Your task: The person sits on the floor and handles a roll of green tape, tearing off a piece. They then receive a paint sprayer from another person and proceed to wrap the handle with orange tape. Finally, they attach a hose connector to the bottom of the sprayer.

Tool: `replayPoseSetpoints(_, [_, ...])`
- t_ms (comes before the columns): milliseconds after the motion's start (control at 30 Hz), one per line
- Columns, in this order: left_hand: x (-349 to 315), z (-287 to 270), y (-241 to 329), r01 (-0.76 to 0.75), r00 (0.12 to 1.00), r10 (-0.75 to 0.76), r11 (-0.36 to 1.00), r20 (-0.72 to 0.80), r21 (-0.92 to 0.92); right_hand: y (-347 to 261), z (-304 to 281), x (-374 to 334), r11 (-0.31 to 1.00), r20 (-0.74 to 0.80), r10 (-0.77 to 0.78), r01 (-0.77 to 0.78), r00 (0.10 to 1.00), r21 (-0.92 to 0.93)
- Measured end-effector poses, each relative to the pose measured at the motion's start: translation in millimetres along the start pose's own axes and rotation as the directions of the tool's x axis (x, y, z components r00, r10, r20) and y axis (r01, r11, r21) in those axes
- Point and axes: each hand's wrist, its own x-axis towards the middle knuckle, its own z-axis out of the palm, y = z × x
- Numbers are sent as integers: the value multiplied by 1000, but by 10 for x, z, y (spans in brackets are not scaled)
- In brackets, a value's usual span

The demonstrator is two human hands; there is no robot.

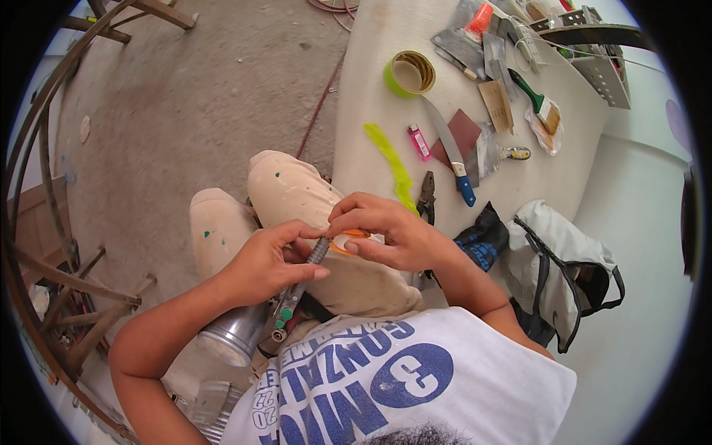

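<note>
My left hand [278, 259] is closed around the grey ribbed end of a spray gun [285, 308], which rests tilted across my lap. The gun has green knobs and a shiny metal cup [236, 334] beneath my left forearm. In my right hand [389, 231], pinched between thumb and fingers, is a small white and orange roll [343, 242] that resembles thread seal tape. The fingertips of both hands meet at the tip of the ribbed end. My fingers partly hide the roll and the fitting.
On the padded white surface to my right lie a blue-handled knife [454, 152], pliers [426, 194], a pink lighter [418, 142], a tape roll [409, 73], a paintbrush [538, 102] and scrapers. A grey bag [564, 259] stands beside me. A curved frame [52, 252] stands left.
</note>
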Motion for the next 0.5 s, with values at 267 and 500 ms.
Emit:
replayPoseSetpoints(267, [12,16,59,23,1000,-23,1000,-5,11,-33,-151,29,999,190,37,-43,981,26])
replayPoseSetpoints(500, [37,12,13,42,999,-40,996,26,-75,57,-193,176,995,164,46,-60,985,79])
